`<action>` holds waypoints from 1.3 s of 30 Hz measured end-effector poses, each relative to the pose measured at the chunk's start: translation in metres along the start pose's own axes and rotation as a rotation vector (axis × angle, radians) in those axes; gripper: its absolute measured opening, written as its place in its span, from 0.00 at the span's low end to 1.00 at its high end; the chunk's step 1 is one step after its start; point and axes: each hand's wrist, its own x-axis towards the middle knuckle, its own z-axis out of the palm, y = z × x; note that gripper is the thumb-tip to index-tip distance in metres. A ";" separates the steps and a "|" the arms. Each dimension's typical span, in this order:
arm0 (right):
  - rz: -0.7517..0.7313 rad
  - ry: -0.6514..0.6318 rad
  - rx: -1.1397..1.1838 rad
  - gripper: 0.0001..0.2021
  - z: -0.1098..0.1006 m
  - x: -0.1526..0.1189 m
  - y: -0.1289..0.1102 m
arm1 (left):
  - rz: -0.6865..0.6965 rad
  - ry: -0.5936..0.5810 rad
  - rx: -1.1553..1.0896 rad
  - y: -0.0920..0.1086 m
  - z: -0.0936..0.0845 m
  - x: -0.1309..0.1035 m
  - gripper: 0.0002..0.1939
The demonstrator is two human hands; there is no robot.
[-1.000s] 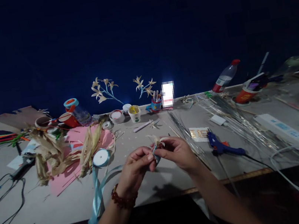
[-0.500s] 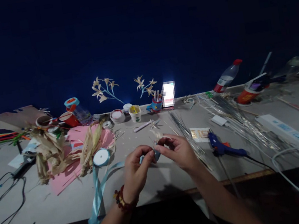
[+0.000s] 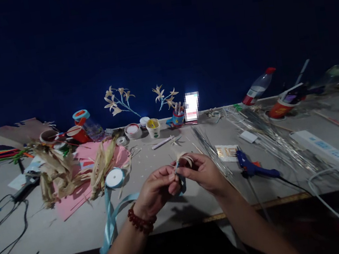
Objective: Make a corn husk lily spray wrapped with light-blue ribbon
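Over the middle of the table my two hands meet, fingertips nearly touching. My right hand [image 3: 204, 173] pinches a pale husk flower [image 3: 184, 158] near its base, petals pointing up and away. Closed at the fingertips, my left hand [image 3: 159, 184] grips light blue ribbon [image 3: 126, 200] where it wraps the flower's thin stem. The stem is mostly hidden by my fingers. From my left hand the ribbon runs left toward its white spool [image 3: 115, 178], and a length hangs over the table's front edge.
Dried corn husks [image 3: 57, 173] lie on pink paper [image 3: 72, 203] at left. Finished flower sprigs [image 3: 123, 102] stand at the back. A blue glue gun [image 3: 255, 167], wires [image 3: 203, 141] and a power strip [image 3: 322, 151] lie to the right, near an upright phone [image 3: 192, 106].
My left hand has turned, its fingers now showing more from the palm side. The flower's petals and a blue-wrapped bit of stem show more clearly between my hands.
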 end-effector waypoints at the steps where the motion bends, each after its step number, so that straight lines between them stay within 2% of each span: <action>1: -0.016 0.012 -0.021 0.08 0.000 0.000 0.001 | 0.048 0.040 0.071 -0.001 0.000 0.000 0.09; 5: -0.086 0.083 -0.129 0.08 -0.002 0.000 0.003 | 0.356 0.281 0.555 -0.007 0.002 -0.006 0.05; 8: -0.115 0.115 -0.176 0.07 -0.001 0.000 0.005 | 0.518 0.361 0.799 -0.011 0.003 -0.010 0.04; 10: -0.110 0.125 -0.172 0.07 0.001 0.000 0.005 | 0.527 0.359 0.764 -0.014 0.004 -0.011 0.04; 16: -0.070 0.137 -0.071 0.09 0.007 -0.001 0.006 | 0.338 0.253 0.246 -0.018 0.005 -0.004 0.05; 22: -0.029 0.088 0.000 0.09 0.006 0.000 0.004 | 0.091 0.046 -0.077 -0.013 0.005 0.001 0.09; 25: -0.049 0.081 -0.022 0.10 0.003 -0.001 0.002 | 0.069 0.034 -0.057 -0.014 0.005 0.001 0.11; 30: -0.102 0.120 -0.175 0.10 0.000 -0.001 0.004 | 0.325 0.307 0.380 -0.015 0.007 -0.005 0.06; 33: -0.119 0.140 -0.209 0.10 0.000 -0.001 0.005 | 0.427 0.362 0.578 -0.016 0.008 -0.009 0.05; 35: -0.117 0.145 -0.198 0.09 0.002 0.000 0.005 | 0.435 0.339 0.553 -0.016 0.009 -0.009 0.06; 39: -0.083 0.130 -0.146 0.09 0.004 0.000 0.002 | 0.352 0.274 0.280 -0.018 0.008 -0.007 0.04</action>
